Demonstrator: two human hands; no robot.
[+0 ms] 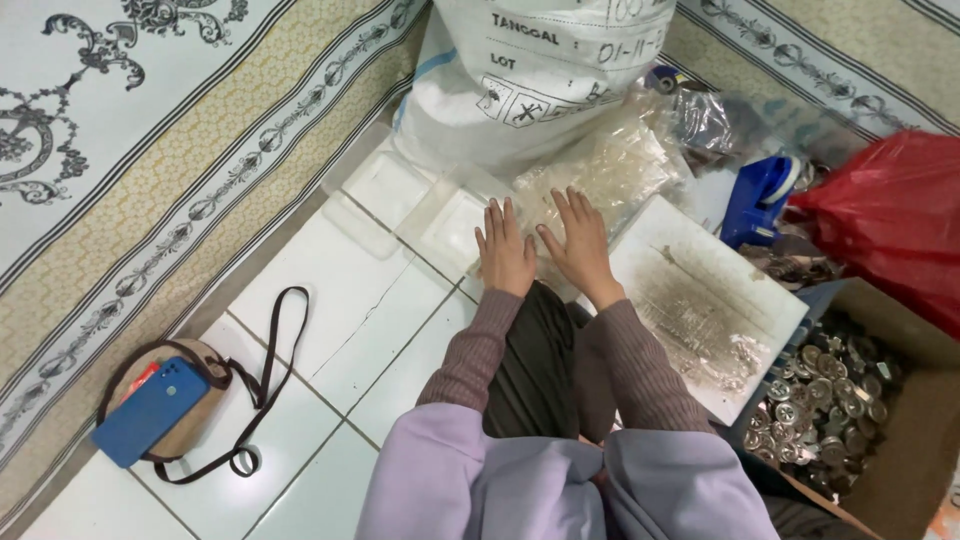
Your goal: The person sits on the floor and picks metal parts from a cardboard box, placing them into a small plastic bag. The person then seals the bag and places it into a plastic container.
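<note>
— Where are the hands right now?

— Both flat, fingers spread, palms down. The left hand and right hand rest side by side on a heap of clear plastic bags lying on the white tiled floor, right against the big white woven sack.

— Holding anything?

— No. Neither grip is closed on anything; both lie open on the plastic, pressing or smoothing it, as far as I can judge.

— What's around them?

— A clear shallow tray just left of the left hand. A white board with small silvery parts on it, just right of the right hand. Beyond that, a cardboard box full of round metal pieces, a blue tape dispenser and a red plastic bag.

— And on the other side?

— A blue phone on a small round bag with a dark strap, well apart from the hands.

— So which step?

— I'd say flattening or sorting the bags. Lifting one off would call for fingers curling to pinch a single thin sheet.
</note>
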